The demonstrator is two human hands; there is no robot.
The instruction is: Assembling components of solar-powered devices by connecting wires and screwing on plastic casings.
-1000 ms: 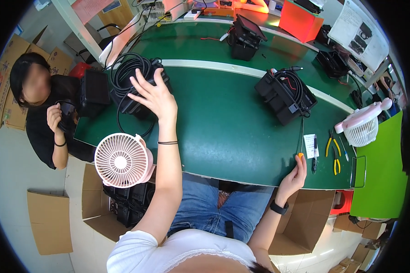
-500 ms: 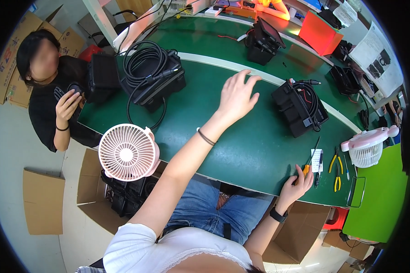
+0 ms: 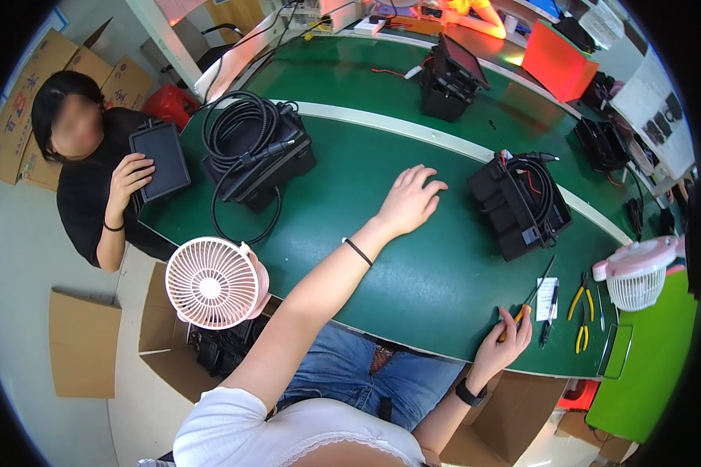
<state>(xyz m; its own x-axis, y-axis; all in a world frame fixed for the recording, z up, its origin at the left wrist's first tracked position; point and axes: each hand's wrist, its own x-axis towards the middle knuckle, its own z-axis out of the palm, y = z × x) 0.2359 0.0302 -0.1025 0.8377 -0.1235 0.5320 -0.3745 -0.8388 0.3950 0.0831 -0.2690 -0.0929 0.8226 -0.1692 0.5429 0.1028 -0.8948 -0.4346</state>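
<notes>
My left hand (image 3: 410, 201) reaches over the middle of the green table with its fingers spread and nothing in them; whether it touches the surface I cannot tell. To its right sits an open black plastic box (image 3: 514, 206) with a coiled black cable (image 3: 547, 189) inside. Near the front edge my right hand (image 3: 505, 344) is closed round the orange handle of a screwdriver (image 3: 526, 308), its shaft slanting away over the table. Beside it lie a white paper slip (image 3: 547, 299), a dark pen-like tool (image 3: 549, 317) and yellow-handled pliers (image 3: 581, 315).
At the left stands a black case with a thick coiled cable (image 3: 237, 140). A pink fan (image 3: 212, 284) is at the table's front left, another fan (image 3: 639, 272) at the right. A co-worker's hand (image 3: 129, 180) holds a flat black case (image 3: 160, 161). Cardboard boxes (image 3: 514, 409) stand below.
My left hand has drawn back from the white rail toward me. My right hand still holds the screwdriver. The co-worker has tilted the black case. The whole view has shifted slightly.
</notes>
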